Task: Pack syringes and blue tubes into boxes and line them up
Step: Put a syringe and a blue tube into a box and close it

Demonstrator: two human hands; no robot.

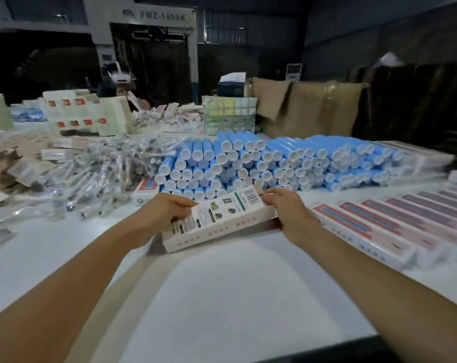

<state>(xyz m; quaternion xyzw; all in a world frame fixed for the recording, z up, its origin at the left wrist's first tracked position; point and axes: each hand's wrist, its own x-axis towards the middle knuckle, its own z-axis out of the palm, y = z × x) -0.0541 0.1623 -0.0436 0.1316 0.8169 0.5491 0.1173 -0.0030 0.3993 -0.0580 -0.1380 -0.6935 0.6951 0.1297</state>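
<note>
White table [222, 297], left hand [162, 213] and right hand [290, 213] gripping box [217, 221] ends — box between them, tilted.

Bare table [222, 297] near; tube stack [261, 163] behind.

We are looking across a white table [222, 297] that is stretching away from us into a dim hall. At its far side, a person [122, 85] wearing a white headset is sitting behind the clutter. Behind that person, a large grey machine [143, 19] is standing, lettered across its top. To the right, brown cardboard cartons [313, 106] are standing with flaps hanging open, and a dark box with white paper [231, 83] is resting beside them. Further back, a white upright unit [293, 72] is standing against the corrugated wall [366, 30].
</note>
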